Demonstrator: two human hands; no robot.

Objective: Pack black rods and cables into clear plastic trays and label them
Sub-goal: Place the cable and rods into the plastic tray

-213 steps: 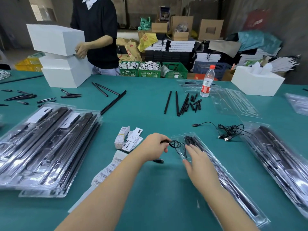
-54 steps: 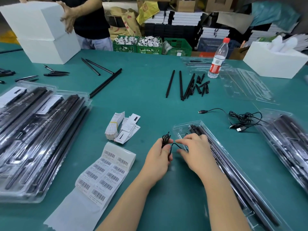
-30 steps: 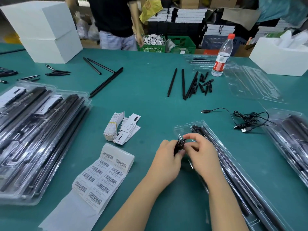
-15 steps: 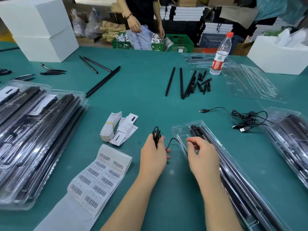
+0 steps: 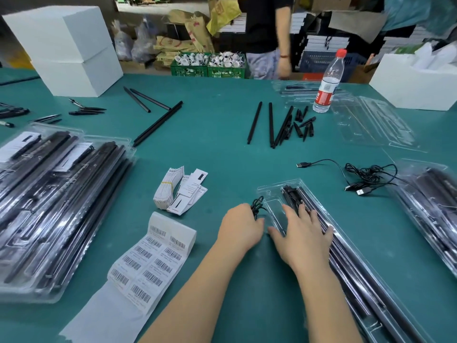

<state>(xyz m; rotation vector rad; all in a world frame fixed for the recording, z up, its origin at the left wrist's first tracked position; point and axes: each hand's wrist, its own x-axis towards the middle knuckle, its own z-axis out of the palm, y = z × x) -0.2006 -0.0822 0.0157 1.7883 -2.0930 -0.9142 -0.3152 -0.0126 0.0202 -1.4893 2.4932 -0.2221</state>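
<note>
Closest, the left hand [image 5: 241, 227] curls its fingers round a small bundle of thin black cable [image 5: 257, 204], right beside the near end of a long clear plastic tray [image 5: 269, 191]. The right hand [image 5: 303, 233] lies flat with fingers spread on that tray, touching the black rods [image 5: 346, 258] inside. The tray is shiny and see-through; its far corner pocket looks bare, and its near end runs off the picture. To the left lies a white strip of barcode labels [image 5: 148, 258], curled up at the top, on the smooth green worktop [image 5: 222, 149]. Beyond it sits a banded stack of small white cards [image 5: 169, 191]. On the far left, packed trays [image 5: 61, 199] are piled up, glossy and blurry. To the right, loose cables [image 5: 363, 177] lie tangled. Farther back are loose rods [image 5: 270, 125], a water bottle [image 5: 327, 82] and white boxes [image 5: 66, 48].
</note>
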